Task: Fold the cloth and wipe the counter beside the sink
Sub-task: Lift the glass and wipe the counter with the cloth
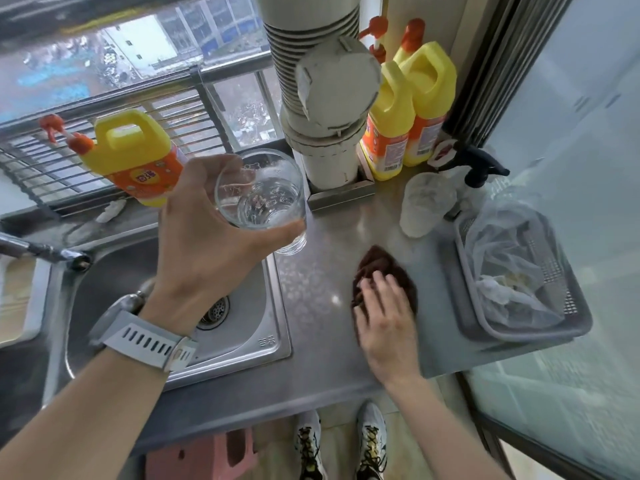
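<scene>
your biggest risk sits on the steel counter [322, 327]: it is crowded at the back and right, so a wide sweep could knock something over. the grey basket [575, 317] with its plastic bag lies just beside your wiping path, and a hard push could shove it toward the edge. the two yellow bottles [412, 112] and the spray bottle [479, 168] stand further back, safer unless you reach deep. the glass [261, 199] in your left hand [204, 247], fingers wrapped round it above the sink [270, 337], looks tilted and could slip or spill. your right hand [388, 323] presses flat, fingers slightly spread, on the brown cloth [381, 265], which looks bunched and could unfold.
</scene>
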### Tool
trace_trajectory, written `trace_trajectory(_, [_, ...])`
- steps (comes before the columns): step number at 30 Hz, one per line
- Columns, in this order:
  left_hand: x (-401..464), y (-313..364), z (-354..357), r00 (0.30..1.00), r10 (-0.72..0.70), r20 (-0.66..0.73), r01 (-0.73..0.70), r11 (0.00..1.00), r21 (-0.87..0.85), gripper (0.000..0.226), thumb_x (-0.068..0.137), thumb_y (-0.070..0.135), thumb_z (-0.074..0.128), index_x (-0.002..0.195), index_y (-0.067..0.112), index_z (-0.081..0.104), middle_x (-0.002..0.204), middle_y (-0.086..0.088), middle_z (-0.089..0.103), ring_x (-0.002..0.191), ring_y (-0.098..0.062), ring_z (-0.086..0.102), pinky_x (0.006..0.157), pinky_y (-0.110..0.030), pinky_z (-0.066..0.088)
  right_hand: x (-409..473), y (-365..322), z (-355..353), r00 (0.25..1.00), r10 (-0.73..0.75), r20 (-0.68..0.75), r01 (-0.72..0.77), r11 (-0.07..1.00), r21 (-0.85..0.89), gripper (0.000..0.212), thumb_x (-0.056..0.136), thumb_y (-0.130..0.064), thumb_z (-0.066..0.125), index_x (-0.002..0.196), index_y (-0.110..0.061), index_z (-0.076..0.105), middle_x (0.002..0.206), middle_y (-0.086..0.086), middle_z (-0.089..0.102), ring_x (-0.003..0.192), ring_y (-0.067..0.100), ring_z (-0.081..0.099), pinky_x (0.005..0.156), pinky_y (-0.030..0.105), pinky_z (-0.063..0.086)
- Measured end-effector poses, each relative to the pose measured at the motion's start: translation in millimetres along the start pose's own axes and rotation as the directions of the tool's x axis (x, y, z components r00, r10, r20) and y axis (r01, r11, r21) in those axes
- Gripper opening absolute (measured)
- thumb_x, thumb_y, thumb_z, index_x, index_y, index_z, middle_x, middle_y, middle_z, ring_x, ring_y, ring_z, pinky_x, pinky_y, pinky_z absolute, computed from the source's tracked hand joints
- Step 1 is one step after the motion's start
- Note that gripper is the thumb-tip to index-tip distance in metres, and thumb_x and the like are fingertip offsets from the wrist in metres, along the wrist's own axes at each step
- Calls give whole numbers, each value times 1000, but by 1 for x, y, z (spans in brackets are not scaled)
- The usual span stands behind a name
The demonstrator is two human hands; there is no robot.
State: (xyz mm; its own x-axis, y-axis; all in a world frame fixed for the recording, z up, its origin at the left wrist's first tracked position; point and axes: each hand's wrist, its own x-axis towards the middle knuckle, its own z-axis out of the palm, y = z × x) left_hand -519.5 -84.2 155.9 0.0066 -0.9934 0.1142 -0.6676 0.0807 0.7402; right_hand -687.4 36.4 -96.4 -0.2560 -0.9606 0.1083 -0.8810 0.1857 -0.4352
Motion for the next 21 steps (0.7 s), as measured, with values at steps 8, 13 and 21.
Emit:
trace_trajectory(8, [-9, 4, 2, 999, 15, 37, -15, 1000, 3, 104, 50, 48, 99, 139, 17, 56, 121, 9, 70, 114, -10, 67, 102, -31, 55, -25, -50, 7, 987, -157, -28, 160, 968, 193, 44, 96, -3, 43, 136, 0, 62, 141, 18, 62, 135, 33, 56, 113, 48, 46])
trace_trajectory(13, [-10, 2, 0, 999, 25, 41, -24, 1000, -10, 102, 50, 47, 99, 137, 18, 56, 120, 8, 71, 113, -9, 68, 101, -36, 57, -31, 44, -47, 984, 109, -141, -92, 988, 123, 40, 98, -2, 60, 139, 0, 59, 146, 20, 57, 137, 36, 53, 115, 52, 43])
trace_trajectory(21, [-10, 3, 2, 999, 36, 32, -35, 999, -27, 100, 52, 45, 100, 138, 18, 56, 119, 14, 70, 114, 0, 67, 102, -29, 55, -59, -29, 6, 992, 108, -70, -97, 986, 135, 53, 97, -33, 63, 143, -7, 57, 153, 16, 52, 144, 33, 44, 119, 49, 37])
